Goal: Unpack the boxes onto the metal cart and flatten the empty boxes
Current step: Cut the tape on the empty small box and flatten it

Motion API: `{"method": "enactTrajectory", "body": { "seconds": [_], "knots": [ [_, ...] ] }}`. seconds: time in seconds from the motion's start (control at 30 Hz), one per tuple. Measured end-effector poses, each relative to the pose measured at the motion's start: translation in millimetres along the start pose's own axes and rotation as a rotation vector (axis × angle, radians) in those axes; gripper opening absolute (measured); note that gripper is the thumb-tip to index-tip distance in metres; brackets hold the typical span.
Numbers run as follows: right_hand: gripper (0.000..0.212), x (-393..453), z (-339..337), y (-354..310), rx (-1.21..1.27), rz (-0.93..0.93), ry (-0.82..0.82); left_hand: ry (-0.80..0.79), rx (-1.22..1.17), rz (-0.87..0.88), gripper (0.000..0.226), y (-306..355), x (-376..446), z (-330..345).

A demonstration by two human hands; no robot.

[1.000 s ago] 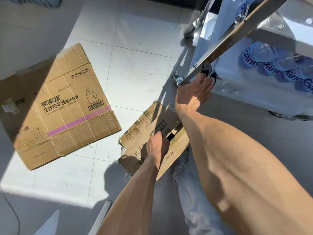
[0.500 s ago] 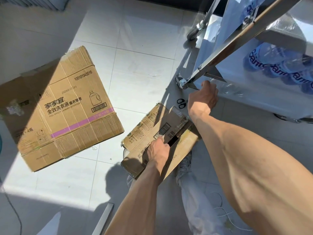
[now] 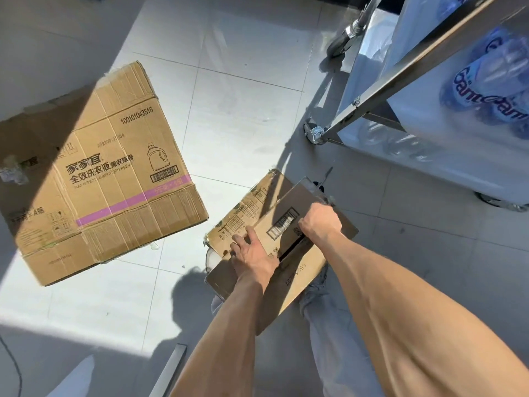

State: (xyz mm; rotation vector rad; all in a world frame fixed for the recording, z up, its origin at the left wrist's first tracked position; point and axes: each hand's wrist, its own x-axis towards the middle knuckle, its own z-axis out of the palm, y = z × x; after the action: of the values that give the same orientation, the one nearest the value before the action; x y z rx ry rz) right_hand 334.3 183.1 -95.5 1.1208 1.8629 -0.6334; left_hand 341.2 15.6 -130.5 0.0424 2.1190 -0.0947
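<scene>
Hands work on a small cardboard box [image 3: 257, 222] that is held low, above the tiled floor [image 3: 234, 116] and near the person's legs. The left hand [image 3: 253, 255] lies on the box top with fingers spread and nearly straight. The right hand [image 3: 320, 222] is curled into a fist at the far flap edge; what it grips I cannot tell. A large box [image 3: 100, 179] lies flat on the left. The metal cart [image 3: 415, 70] stands far right, with wrapped bottles [image 3: 486, 81] on it.
</scene>
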Motion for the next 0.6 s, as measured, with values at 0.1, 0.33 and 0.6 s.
{"method": "enactTrajectory", "body": {
  "seconds": [0.1,0.33,0.6],
  "knots": [
    [0.023,5,14,-1,-0.15,-0.068,0.002,-0.079,0.012,-0.001,0.128,-4,14,18],
    [0.021,-2,43,-3,-0.511,-0.158,0.028,0.087,0.125,0.082,0.094,-27,28,23],
    [0.018,-11,69,-19,0.203,0.16,-0.137,0.116,-0.274,-0.09,0.034,-63,29,1]
  ]
}}
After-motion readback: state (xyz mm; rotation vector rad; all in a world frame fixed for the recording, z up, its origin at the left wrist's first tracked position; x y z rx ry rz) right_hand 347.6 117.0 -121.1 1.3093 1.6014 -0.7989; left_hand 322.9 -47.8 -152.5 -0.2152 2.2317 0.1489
